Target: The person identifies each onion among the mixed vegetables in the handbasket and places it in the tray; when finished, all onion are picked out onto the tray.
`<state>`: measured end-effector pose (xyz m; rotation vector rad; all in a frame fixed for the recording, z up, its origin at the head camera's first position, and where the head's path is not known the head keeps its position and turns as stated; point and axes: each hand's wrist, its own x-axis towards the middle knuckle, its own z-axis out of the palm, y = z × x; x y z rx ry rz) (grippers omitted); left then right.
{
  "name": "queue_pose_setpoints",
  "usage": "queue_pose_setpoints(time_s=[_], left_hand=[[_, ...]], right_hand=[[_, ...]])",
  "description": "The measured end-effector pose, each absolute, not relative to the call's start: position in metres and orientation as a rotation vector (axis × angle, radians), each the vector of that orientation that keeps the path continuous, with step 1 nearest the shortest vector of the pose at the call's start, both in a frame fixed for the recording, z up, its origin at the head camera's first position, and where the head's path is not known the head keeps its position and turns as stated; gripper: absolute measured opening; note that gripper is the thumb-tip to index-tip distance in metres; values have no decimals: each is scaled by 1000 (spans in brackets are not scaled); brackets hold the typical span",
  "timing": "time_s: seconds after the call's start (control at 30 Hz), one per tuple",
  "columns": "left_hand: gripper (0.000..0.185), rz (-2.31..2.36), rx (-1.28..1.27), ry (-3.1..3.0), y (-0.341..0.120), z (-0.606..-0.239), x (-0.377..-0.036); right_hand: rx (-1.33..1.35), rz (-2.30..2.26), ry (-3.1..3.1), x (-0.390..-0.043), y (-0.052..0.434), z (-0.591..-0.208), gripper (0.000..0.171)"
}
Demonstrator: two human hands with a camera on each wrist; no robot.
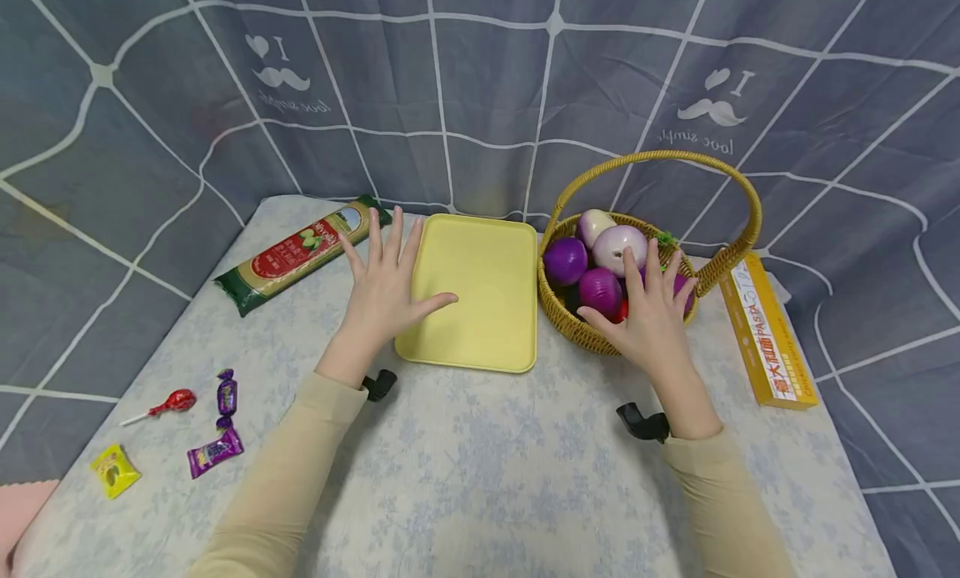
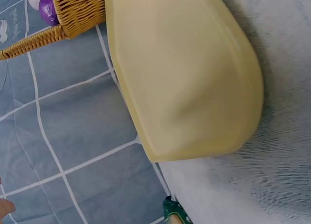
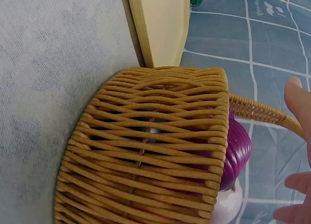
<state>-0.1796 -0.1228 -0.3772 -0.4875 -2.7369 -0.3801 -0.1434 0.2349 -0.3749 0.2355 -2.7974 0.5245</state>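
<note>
In the head view my left hand (image 1: 384, 290) is spread with straight fingers between the green pasta packet (image 1: 300, 253) and the yellow tray (image 1: 480, 303). It holds nothing. My right hand (image 1: 648, 319), fingers also spread, hovers in front of the wicker basket (image 1: 570, 319) and grips nothing. Purple onions (image 1: 600, 291) and paler purple-white ones (image 1: 619, 249) fill the basket, along with a bit of green and something red partly hidden by the hand. The right wrist view shows the basket's woven side (image 3: 146, 151) close up, with fingers (image 3: 299, 100) at the right edge.
A yellow pasta box (image 1: 768, 332) lies right of the basket. At the left are a red lollipop (image 1: 178, 400), two purple-wrapped sweets (image 1: 215, 453) and a yellow sweet packet (image 1: 116, 471). The basket's tall handle (image 1: 660, 156) arches upward. A grey checked curtain (image 1: 495, 86) hangs behind the table.
</note>
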Motion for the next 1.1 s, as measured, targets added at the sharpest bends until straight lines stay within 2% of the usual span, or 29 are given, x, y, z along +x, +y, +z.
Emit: queue_pose_setpoints(time_s=[0.37, 0.8, 1.1], left_hand=[[108, -539, -449, -2846, -132, -385, -183], [98, -1068, -333, -2910, -153, -412, -186], [93, -1235, -270, -2907, -161, -420, -184]], right_hand=[[225, 712, -2745, -149, 231, -384, 99], [28, 944, -2773, -144, 223, -387, 92], [-79, 1058, -2704, -149, 223, -392, 84]])
